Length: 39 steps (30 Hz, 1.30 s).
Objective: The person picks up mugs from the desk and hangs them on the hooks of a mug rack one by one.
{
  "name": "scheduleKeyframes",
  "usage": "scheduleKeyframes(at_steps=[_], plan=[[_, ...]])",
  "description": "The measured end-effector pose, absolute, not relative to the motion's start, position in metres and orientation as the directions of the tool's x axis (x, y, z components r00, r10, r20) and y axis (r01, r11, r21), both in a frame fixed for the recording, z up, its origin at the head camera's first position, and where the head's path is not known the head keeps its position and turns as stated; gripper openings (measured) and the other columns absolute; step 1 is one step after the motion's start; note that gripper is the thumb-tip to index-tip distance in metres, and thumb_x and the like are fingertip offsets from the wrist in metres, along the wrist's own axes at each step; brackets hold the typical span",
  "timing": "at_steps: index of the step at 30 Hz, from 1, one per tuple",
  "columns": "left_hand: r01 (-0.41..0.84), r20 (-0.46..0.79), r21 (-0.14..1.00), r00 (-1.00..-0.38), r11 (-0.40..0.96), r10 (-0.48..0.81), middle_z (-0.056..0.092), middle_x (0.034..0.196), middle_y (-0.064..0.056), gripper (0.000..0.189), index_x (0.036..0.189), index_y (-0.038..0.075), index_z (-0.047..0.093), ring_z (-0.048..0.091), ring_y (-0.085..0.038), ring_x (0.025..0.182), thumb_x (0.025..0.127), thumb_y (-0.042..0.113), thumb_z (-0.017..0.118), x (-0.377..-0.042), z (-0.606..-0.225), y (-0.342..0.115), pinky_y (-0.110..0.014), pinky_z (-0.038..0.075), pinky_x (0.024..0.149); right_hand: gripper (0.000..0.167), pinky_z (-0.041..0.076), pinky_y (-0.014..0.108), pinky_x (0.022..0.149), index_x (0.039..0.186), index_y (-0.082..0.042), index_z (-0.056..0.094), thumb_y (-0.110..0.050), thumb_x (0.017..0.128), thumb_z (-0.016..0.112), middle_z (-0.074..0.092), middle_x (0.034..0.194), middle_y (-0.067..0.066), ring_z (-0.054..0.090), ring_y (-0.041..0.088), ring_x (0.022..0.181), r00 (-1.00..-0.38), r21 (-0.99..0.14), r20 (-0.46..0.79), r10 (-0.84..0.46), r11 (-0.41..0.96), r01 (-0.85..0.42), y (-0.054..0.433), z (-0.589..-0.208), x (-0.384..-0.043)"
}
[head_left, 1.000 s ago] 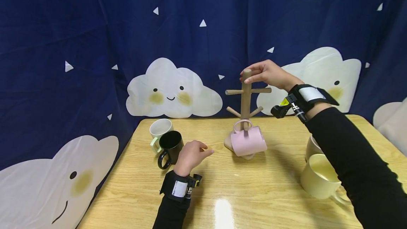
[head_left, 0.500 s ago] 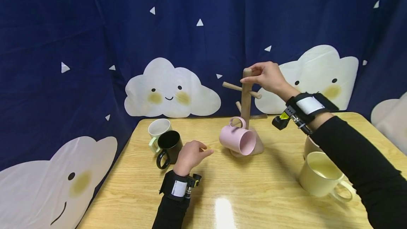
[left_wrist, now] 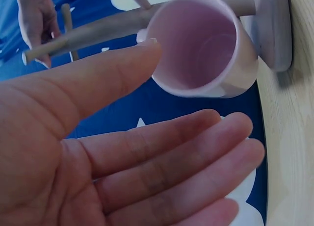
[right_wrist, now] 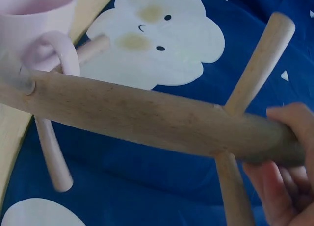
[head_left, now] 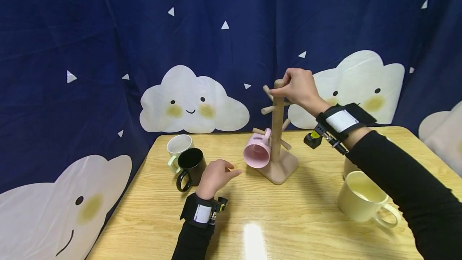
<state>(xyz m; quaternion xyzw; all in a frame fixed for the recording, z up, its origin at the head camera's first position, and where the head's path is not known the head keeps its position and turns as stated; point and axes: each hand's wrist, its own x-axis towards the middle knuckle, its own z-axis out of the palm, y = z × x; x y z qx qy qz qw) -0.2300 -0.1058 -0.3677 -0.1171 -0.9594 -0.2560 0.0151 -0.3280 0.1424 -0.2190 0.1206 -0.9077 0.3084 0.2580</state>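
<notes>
My right hand (head_left: pixel 297 87) grips the top of the post of a wooden mug tree (head_left: pixel 277 127), which stands on its square base at the back of the table. From a low peg on its left side a pink mug (head_left: pixel 257 153) hangs by its handle, its mouth toward me. In the right wrist view the fingers and thumb wrap the post's end, and the pegs stick out bare near them. My left hand (head_left: pixel 215 177) hovers over the table beside a black mug (head_left: pixel 193 167), fingers relaxed, holding nothing. The left wrist view shows its open palm (left_wrist: pixel 122 172) before the pink mug.
Behind the black mug stands a white mug (head_left: pixel 179 145) with a pale green handle. At the right a yellow mug (head_left: pixel 361 198) sits under my forearm, another mug (head_left: pixel 349 167) partly hidden behind it. A dark blue curtain (head_left: pixel 202 19) hangs at the table's back edge.
My right hand has turned the mug tree about its post, so the pink mug has swung from the front round to the left. The left hand has stayed nearly still.
</notes>
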Motion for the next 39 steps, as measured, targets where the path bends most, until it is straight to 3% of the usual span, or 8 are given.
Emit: scheduleKeyframes(at_steps=[11,19,23,27,32,36,38,39], plan=[[0.269,0.12,0.477,-0.963,0.837,0.241,0.071,0.091,-0.008,0.03,0.094,0.006,0.073,0.066,-0.021,0.078,0.083,0.033,0.066,-0.229,-0.366,-0.104,-0.03,0.05,0.063,0.032,0.042,0.034,0.061,0.068,-0.003,0.053,-0.027,0.068,0.075,0.059,0.071,0.011,0.056,0.028,0.073,-0.824,-0.515,0.564,0.052,0.803,-0.302,0.126,-0.222,-0.318],[0.25,0.1,0.48,-0.968,0.841,0.231,0.071,0.093,-0.009,0.033,0.097,0.005,0.072,0.066,-0.022,0.081,0.083,0.035,0.066,-0.229,-0.366,-0.102,-0.031,0.051,0.066,0.037,0.041,0.034,0.061,0.075,-0.002,0.052,-0.029,0.07,0.077,0.061,0.079,0.014,0.056,0.028,0.076,-0.833,-0.533,0.551,0.051,0.789,-0.305,0.126,-0.224,-0.314],[0.245,0.092,0.481,-0.969,0.842,0.23,0.071,0.093,-0.01,0.034,0.097,0.005,0.072,0.065,-0.021,0.08,0.082,0.035,0.066,-0.228,-0.366,-0.103,-0.031,0.05,0.066,0.047,0.043,0.032,0.061,0.086,-0.001,0.056,-0.038,0.069,0.079,0.061,0.085,0.014,0.055,0.026,0.077,-0.871,-0.536,0.491,0.015,0.794,-0.288,0.129,-0.219,-0.308],[0.242,0.09,0.479,-0.97,0.844,0.227,0.071,0.092,-0.009,0.034,0.097,0.005,0.072,0.065,-0.021,0.079,0.082,0.035,0.066,-0.227,-0.367,-0.103,-0.03,0.049,0.064,0.067,0.048,0.038,0.078,0.11,0.0,0.057,-0.048,0.067,0.077,0.061,0.105,0.016,0.057,0.028,0.095,-0.903,-0.576,0.43,0.011,0.774,-0.265,0.139,-0.206,-0.292],[0.233,0.084,0.479,-0.972,0.846,0.221,0.071,0.091,-0.009,0.034,0.097,0.005,0.072,0.065,-0.021,0.079,0.082,0.035,0.067,-0.227,-0.367,-0.103,-0.03,0.049,0.064,0.066,0.046,0.043,0.092,0.12,-0.003,0.056,-0.047,0.074,0.071,0.062,0.117,0.017,0.058,0.028,0.109,-0.857,-0.647,0.508,0.091,0.697,-0.309,0.162,-0.204,-0.255],[0.229,0.077,0.479,-0.973,0.848,0.219,0.071,0.093,-0.01,0.035,0.098,0.004,0.072,0.065,-0.022,0.081,0.082,0.035,0.066,-0.226,-0.366,-0.103,-0.031,0.05,0.065,0.056,0.049,0.023,0.087,0.118,-0.008,0.059,-0.046,0.078,0.068,0.065,0.112,0.014,0.06,0.004,0.095,-0.856,-0.702,0.497,0.139,0.645,-0.303,0.185,-0.228,-0.229],[0.234,0.08,0.473,-0.972,0.849,0.223,0.07,0.094,-0.01,0.035,0.098,0.005,0.072,0.065,-0.022,0.081,0.082,0.035,0.066,-0.226,-0.366,-0.103,-0.032,0.05,0.066,0.052,0.047,0.011,0.078,0.118,-0.008,0.059,-0.044,0.08,0.067,0.065,0.112,0.015,0.056,-0.009,0.086,-0.876,-0.717,0.462,0.138,0.639,-0.277,0.196,-0.248,-0.22],[0.236,0.081,0.471,-0.971,0.85,0.225,0.07,0.094,-0.01,0.035,0.098,0.005,0.072,0.065,-0.022,0.081,0.082,0.035,0.066,-0.226,-0.365,-0.103,-0.032,0.05,0.066,0.051,0.045,0.006,0.072,0.118,-0.008,0.059,-0.043,0.081,0.066,0.064,0.112,0.015,0.057,-0.008,0.087,-0.888,-0.722,0.438,0.137,0.642,-0.257,0.202,-0.258,-0.216]])
